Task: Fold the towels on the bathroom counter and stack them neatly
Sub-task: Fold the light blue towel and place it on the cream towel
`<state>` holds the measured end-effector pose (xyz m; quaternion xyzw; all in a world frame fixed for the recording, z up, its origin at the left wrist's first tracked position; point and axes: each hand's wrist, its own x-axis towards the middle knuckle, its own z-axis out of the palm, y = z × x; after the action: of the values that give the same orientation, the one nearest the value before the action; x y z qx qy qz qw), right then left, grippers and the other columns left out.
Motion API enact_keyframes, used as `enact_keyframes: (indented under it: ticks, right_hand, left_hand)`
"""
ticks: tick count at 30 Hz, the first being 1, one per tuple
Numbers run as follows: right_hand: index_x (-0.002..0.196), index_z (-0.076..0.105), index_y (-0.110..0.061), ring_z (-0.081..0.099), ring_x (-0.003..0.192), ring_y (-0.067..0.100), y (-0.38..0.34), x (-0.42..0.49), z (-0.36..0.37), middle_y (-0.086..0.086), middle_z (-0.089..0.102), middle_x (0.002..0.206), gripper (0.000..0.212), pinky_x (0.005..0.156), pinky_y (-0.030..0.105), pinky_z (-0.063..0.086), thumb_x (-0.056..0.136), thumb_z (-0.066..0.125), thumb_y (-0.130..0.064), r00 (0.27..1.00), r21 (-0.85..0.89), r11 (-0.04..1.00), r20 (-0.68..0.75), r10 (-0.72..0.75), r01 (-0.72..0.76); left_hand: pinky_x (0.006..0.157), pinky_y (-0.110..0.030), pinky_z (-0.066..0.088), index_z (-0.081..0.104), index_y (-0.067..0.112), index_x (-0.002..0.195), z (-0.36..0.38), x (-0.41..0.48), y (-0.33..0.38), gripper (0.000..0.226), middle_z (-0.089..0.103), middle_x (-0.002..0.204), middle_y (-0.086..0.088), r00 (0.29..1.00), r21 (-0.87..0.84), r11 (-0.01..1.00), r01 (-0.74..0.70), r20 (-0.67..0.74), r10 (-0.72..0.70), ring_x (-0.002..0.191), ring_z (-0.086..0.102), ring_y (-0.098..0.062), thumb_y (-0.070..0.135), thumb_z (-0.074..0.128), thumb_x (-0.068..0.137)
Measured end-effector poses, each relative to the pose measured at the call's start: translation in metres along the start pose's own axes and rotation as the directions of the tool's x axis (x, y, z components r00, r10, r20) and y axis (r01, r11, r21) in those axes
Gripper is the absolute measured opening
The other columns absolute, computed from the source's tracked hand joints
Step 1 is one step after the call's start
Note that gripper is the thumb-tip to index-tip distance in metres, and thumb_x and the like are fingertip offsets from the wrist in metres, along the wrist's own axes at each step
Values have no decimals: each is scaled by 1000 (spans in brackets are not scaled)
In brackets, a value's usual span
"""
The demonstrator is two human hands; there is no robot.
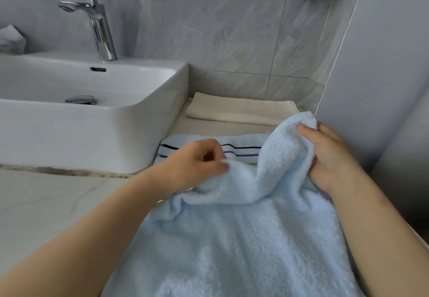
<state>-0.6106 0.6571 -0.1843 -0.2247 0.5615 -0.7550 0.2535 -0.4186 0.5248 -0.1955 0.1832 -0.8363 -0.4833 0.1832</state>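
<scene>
Pale-blue terry fills the head view. The blue towel (243,238) lies on the counter (46,204) with its long axis running straight away from the person, from the lower frame edge to a striped end (241,150) just beyond both hands.

Left hand (197,164): the fingers are curled, and thumb and fingertips pinch a raised edge of the blue towel. The sink (139,120) stands just to this hand's outer side.

Right hand (329,155): the thumb lies on the near face of a lifted corner and the other fingers are behind the cloth, so the corner stands up above the flat part. A grey wall panel (383,88) is close on its outer side. Between the two hands the held edge sags in a trough.

The cream towel (232,111), folded flat, lies beyond the striped end, ahead of the right hand and nearer to it than to the left. A bare strip of counter separates the two towels.

Judgement: the coming move probably turns on carrying the held edge forward along the long axis until it meets the striped end. That end lies directly ahead of both hands. The left hand is low and almost over it, while the right is higher and must come down further.

Not visible:
- The blue towel's near end is cut off by the frame.
- The right fingers are behind the cloth.
- The left fingertips are partly sunk in the pile.
- A green stripe is mostly covered by the fold.
- The number of layers in the cream towel cannot be made out.
</scene>
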Motion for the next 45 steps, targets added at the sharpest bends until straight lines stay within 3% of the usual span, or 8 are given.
enact_keyframes:
  ticks: [8,11,14,19,25,33,39,45]
  right_hand:
    - [109,62,-15,67,89,16,-3,-2,-1,4,69,102,19,69,26,55,96,50,-19,1000,42,999,-1,0,0]
    - [104,63,-16,66,88,17,-3,-1,-1,7,67,106,16,73,29,55,96,50,-19,1000,40,999,-20,8,-7]
    - [103,62,-15,65,90,19,-3,-1,-1,9,66,106,15,76,32,54,95,50,-19,999,27,1000,-36,10,-9]
    - [97,63,-18,66,83,15,-3,-3,1,5,67,98,13,66,27,56,96,50,-18,999,6,1000,-52,14,-13]
    - [92,63,-19,65,87,16,-2,-2,2,6,67,99,13,74,29,54,95,50,-19,997,-14,1000,-69,14,-15]
    - [122,57,-19,64,99,18,-8,9,-19,5,65,111,30,78,31,54,95,49,-31,975,142,984,-212,-71,103]
    - [89,65,-15,61,74,22,10,0,-9,7,65,84,10,66,27,46,92,56,-16,990,-554,822,-106,91,-134]
    - [89,64,-14,60,68,23,1,-4,-21,8,65,79,9,58,27,42,89,54,-13,991,-850,517,-42,130,-104]
  left_hand:
    - [50,-18,45,55,16,55,-12,-8,9,18,53,57,0,969,-562,807,179,242,-47,52,54,-11,17,69,65]
    - [68,-25,46,63,13,69,-8,-7,5,32,61,69,-2,977,-138,979,149,175,-124,68,57,-15,40,64,85]
    - [73,-21,42,60,30,90,0,-3,1,11,60,90,14,992,604,797,-2,100,-73,76,53,-6,38,53,91]
    - [80,-19,37,48,37,124,-2,1,-8,38,46,105,14,979,707,705,59,97,-180,96,50,-7,43,54,88]
    - [51,-9,34,51,29,73,-5,5,-13,18,47,69,12,993,572,813,110,-34,-110,59,42,-3,25,65,83]
    - [48,-21,35,44,25,86,-20,14,-22,13,46,79,5,826,156,972,175,-561,-58,67,45,-15,20,54,92]
    - [66,-22,38,60,30,74,-20,16,-30,41,56,86,4,903,365,856,366,-361,-233,76,51,-16,-2,37,85]
    - [78,-20,40,68,28,95,-21,13,-26,20,65,98,7,904,440,820,367,-377,-203,95,58,-17,17,52,87]
